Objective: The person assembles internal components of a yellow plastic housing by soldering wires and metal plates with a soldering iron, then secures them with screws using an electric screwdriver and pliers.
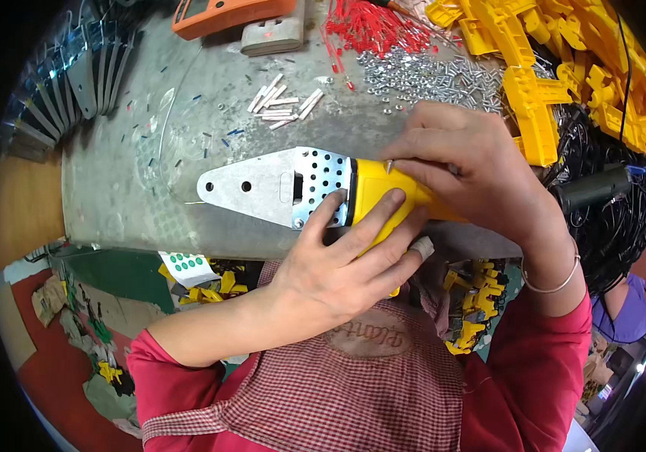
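Note:
A yellow-bodied pipe welder lies across the front of the workbench, its flat tapered metal plate (pixel 251 184) pointing left. Between plate and yellow body (pixel 372 192) sits a perforated metal guard (pixel 324 177). My left hand (pixel 338 279) is wrapped over the body and guard from the near side, pressing it to the bench; one fingertip has a pale wrapping. My right hand (pixel 466 151) is closed above the body, thumb and fingers pinching a small silvery screw (pixel 389 166) at its top face. The handle end is hidden under my right hand.
Beyond the tool lie white tubes (pixel 281 102), loose screws (pixel 443 79) and red-wired indicator lights (pixel 372 30). Yellow plastic shells (pixel 534 90) and black cables (pixel 624 233) crowd the right. Metal plates (pixel 82 79) stand far left; an orange meter (pixel 225 15) sits at the back.

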The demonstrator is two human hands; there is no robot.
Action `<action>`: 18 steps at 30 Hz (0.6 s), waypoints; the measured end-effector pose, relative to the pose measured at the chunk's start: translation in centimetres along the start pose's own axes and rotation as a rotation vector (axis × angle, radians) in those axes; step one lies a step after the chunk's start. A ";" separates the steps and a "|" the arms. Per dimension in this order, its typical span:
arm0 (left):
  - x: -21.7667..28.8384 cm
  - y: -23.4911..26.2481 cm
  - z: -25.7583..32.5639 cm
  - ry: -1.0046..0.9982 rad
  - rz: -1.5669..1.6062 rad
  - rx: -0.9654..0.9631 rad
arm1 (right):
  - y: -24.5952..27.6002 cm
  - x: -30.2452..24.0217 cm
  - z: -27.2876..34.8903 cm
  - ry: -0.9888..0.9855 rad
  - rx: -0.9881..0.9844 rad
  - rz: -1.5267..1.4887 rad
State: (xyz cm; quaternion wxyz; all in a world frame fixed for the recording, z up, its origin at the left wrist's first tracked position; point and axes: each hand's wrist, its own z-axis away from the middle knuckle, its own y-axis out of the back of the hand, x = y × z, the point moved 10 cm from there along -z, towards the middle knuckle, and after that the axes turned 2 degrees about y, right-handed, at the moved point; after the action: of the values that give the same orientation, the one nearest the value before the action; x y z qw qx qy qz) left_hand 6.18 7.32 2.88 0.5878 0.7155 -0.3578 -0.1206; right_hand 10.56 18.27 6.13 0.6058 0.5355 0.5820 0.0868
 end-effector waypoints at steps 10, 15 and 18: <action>0.1 0.1 0.2 -0.004 0.047 0.043 | -0.6 -0.5 0.5 0.062 -0.024 0.214; -0.1 0.0 0.1 -0.004 0.012 0.007 | 2.6 5.4 5.4 -0.565 0.087 -0.111; -0.1 0.0 -0.1 -0.010 0.009 -0.019 | 2.6 5.8 8.4 -0.700 -0.012 -0.194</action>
State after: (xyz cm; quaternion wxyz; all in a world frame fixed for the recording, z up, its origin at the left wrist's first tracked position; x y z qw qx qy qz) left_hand 6.20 7.45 2.93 0.5934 0.7076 -0.3628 -0.1250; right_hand 20.40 18.94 2.44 0.7769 0.4714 0.3871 -0.1561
